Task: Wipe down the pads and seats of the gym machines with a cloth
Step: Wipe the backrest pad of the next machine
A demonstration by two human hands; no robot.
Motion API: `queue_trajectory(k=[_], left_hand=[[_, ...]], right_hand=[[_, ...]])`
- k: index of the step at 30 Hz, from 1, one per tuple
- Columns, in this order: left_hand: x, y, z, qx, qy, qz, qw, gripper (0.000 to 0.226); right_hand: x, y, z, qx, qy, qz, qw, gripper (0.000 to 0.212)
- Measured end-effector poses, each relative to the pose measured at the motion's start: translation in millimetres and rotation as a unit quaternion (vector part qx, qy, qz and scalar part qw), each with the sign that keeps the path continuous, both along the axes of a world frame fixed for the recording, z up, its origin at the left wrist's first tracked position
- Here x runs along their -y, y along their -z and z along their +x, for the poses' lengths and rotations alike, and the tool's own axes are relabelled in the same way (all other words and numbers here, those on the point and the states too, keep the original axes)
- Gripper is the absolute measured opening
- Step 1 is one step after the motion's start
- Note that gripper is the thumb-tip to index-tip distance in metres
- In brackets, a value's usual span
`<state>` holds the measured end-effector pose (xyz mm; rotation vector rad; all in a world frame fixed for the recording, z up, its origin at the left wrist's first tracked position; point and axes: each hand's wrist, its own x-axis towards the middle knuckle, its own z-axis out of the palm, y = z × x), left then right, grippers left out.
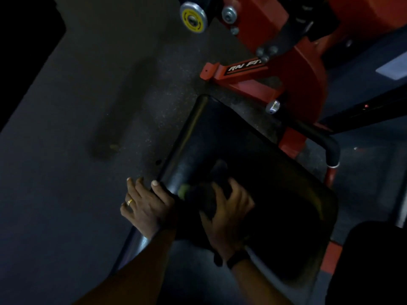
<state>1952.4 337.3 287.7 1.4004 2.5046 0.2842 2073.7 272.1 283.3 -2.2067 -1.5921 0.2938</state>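
On the black seat point(253, 172) of a red machine point(293, 69), the right hand point(229, 214) presses a dark cloth point(211, 190) down, fingers spread and curled over the bunched fabric. The cloth lies near the seat's left edge, toward its near end; a small yellow-green patch shows at its left side. Just beside it, the left hand point(145, 205) rests on that left edge, thumb hooked onto the top of the pad and the other fingers straight, hanging off the side over the floor point(77, 128). A gold ring point(129, 202) sits on 1 finger of this hand, and a dark band point(237, 258) wraps the right wrist. The 2 hands are close together but not touching. Beyond the seat's far end the red frame carries a black label with white letters, several bolts and a round metal knob point(193, 17) with a yellow face. A black handle point(330, 148) bends down at the seat's right side. The scene is dim, so the cloth's folds are hard to make out
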Motion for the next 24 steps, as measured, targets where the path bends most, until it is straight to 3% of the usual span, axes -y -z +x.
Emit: queue_trajectory(k=[3, 7, 11, 16, 20, 24], left_hand=[[-1, 0, -2, -0.011, 0.003, 0.008, 1.000, 0.061], [3, 1, -1, -0.027, 0.014, 0.020, 0.999, 0.058], [4, 2, -4, -0.014, 0.014, 0.016, 1.000, 0.056], [2, 6, -4, -0.030, 0.018, 0.013, 0.999, 0.055], [3, 7, -2, -0.038, 0.022, 0.016, 0.999, 0.056], [2, 6, -1, -0.033, 0.022, 0.020, 0.999, 0.057]], right_hand=[[-85, 4, 42, 0.046, 0.012, 0.040, 0.998, 0.059], [-142, 11, 108, 0.064, 0.127, 0.016, 0.990, 0.063], [-58, 16, 104, 0.038, 0.158, -0.031, 0.986, 0.063], [94, 11, 2, -0.007, 0.146, -0.067, 0.987, 0.057], [57, 8, -3, -0.010, 0.110, -0.036, 0.993, 0.058], [-43, 13, 70, 0.021, 0.126, 0.022, 0.992, 0.057]])
